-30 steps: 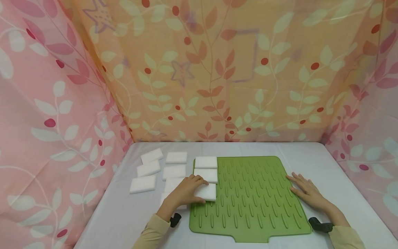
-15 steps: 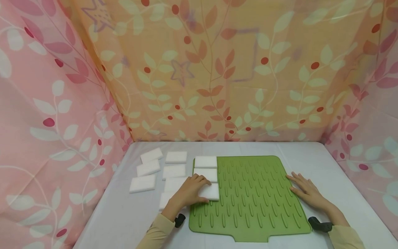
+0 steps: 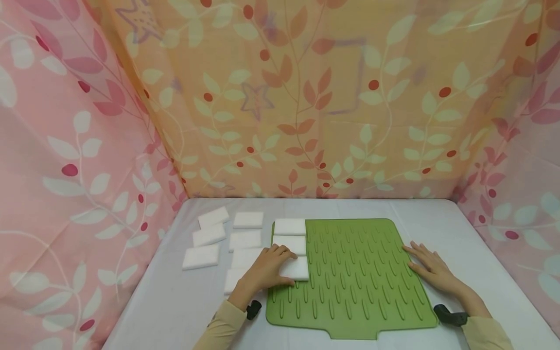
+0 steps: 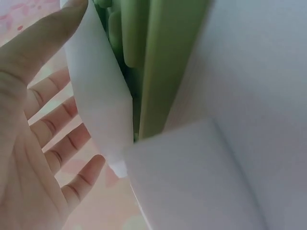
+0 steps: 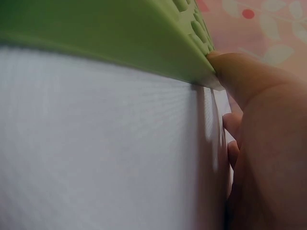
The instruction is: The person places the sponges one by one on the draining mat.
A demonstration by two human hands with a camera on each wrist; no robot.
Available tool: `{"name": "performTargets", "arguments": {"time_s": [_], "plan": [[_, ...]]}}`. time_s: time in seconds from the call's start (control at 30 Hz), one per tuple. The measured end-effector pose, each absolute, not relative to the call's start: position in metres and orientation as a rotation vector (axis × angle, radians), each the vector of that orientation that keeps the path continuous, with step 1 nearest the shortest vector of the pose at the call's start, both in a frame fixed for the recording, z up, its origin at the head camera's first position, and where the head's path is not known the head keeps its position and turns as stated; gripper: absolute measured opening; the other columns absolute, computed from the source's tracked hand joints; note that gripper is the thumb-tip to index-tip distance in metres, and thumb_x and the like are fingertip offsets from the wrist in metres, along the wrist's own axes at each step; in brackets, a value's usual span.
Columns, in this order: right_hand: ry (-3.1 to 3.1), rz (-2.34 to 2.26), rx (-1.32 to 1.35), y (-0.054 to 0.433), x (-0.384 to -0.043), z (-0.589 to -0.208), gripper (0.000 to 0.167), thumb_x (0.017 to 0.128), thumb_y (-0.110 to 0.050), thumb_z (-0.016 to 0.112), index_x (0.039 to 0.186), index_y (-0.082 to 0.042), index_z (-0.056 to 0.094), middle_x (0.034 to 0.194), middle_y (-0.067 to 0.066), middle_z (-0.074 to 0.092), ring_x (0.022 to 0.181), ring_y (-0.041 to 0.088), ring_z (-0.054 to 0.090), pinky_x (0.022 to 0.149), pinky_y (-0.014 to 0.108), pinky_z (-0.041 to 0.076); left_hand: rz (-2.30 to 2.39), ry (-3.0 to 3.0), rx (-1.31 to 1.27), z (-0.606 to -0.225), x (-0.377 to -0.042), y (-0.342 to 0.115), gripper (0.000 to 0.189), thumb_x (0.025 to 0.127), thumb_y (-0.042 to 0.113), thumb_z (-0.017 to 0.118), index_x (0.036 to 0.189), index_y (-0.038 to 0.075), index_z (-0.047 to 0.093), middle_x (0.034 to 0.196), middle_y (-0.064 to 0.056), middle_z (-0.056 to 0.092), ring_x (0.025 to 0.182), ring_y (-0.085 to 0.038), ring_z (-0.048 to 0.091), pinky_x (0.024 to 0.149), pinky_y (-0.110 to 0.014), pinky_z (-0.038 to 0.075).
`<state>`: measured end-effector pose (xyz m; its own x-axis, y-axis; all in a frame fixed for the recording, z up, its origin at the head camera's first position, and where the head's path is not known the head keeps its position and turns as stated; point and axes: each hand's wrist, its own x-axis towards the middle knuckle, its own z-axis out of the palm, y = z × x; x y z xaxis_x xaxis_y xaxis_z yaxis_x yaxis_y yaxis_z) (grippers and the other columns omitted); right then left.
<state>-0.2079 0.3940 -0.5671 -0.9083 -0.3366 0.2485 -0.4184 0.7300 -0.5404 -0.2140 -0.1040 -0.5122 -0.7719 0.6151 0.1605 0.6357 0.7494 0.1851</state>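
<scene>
A white sponge block (image 3: 297, 269) lies flat on the green ridged mat (image 3: 354, 272), near its left edge. My left hand (image 3: 266, 268) holds this sponge from the left, with the thumb on its near side and the fingers along its far side. In the left wrist view the thumb (image 4: 45, 40) presses the held sponge (image 4: 98, 100). Beyond it, two more sponges, one at the back (image 3: 290, 227) and one in the middle (image 3: 290, 243), form a column down the mat. My right hand (image 3: 433, 270) rests at the mat's right edge, fingers extended, thumb touching the rim.
Several loose white sponges (image 3: 245, 240) lie on the white tabletop (image 3: 153, 311) left of the mat, some partly behind the left hand and forearm. A tab (image 3: 354, 335) sticks out from the mat's front edge. Flowered curtains (image 3: 297, 97) enclose the table at the back and sides.
My left hand has slid slightly right with the sponge, then stopped. More of the nearest loose sponge on the table now shows behind the wrist. The right hand has stayed in place.
</scene>
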Motion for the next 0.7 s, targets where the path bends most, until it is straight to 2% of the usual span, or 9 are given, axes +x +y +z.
{"name": "performTargets", "arguments": {"time_s": [0.27,0.7], "plan": [[-2.817,0.91,0.611,0.395,-0.21,-0.571,0.051,0.094,-0.019,0.053,0.141,-0.01,0.037,0.144,0.031,0.025,0.136,0.049,0.009,0.107,0.058,-0.012,-0.423,-2.852,-0.986,-0.509,-0.214,-0.116,0.066,0.067,0.063,0.07,0.121,0.028,0.056,0.116,0.009,0.053,0.104,-0.014,0.047,0.086,-0.04,0.039],[-2.82,0.913,0.611,0.394,-0.209,-0.569,0.051,0.094,-0.019,0.053,0.141,-0.008,0.037,0.144,0.032,0.025,0.135,0.051,0.01,0.107,0.059,-0.012,-0.54,-2.844,-0.842,-0.507,-0.21,-0.159,0.055,0.075,0.054,0.068,0.12,0.024,0.058,0.12,0.005,0.054,0.11,-0.019,0.048,0.089,-0.045,0.039]]}}
